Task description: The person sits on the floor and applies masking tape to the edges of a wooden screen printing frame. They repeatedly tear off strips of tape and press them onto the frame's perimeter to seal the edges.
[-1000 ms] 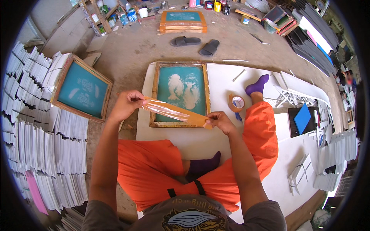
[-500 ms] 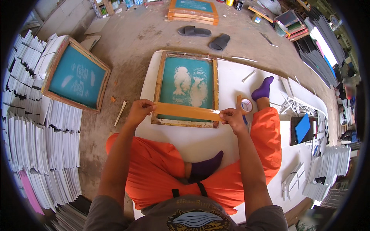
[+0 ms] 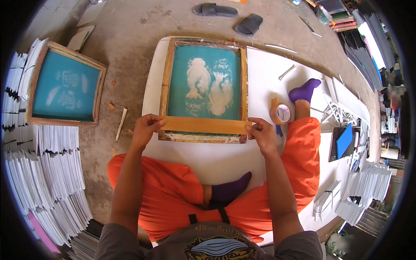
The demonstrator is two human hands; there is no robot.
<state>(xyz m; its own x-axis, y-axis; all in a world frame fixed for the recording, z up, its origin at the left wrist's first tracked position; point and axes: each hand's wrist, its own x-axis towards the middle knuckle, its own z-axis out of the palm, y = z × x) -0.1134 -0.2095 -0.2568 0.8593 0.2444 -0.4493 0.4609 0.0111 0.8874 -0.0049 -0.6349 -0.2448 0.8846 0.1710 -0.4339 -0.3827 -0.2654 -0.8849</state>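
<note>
A strip of brown packing tape stretches between my two hands, across the near end of a screen printing frame. That frame has a wooden border and teal mesh with pale figures on it. My left hand pinches the strip's left end by the frame's left corner. At the other end, thumb and fingers of my right hand are closed on the tape near the right corner. Whether the strip touches the mesh, I cannot tell. A tape roll rests on the white board just beyond my right hand.
My crossed legs in orange trousers flank the near side of the white board. Another screen frame leans on stacked white sheets at left. Sandals lie on the floor beyond. A blue pad sits at right.
The tape strip, tilted down to the right before, now lies nearly level across the frame's near end. My view has tipped nearer, so the far stack of frames has mostly left the picture.
</note>
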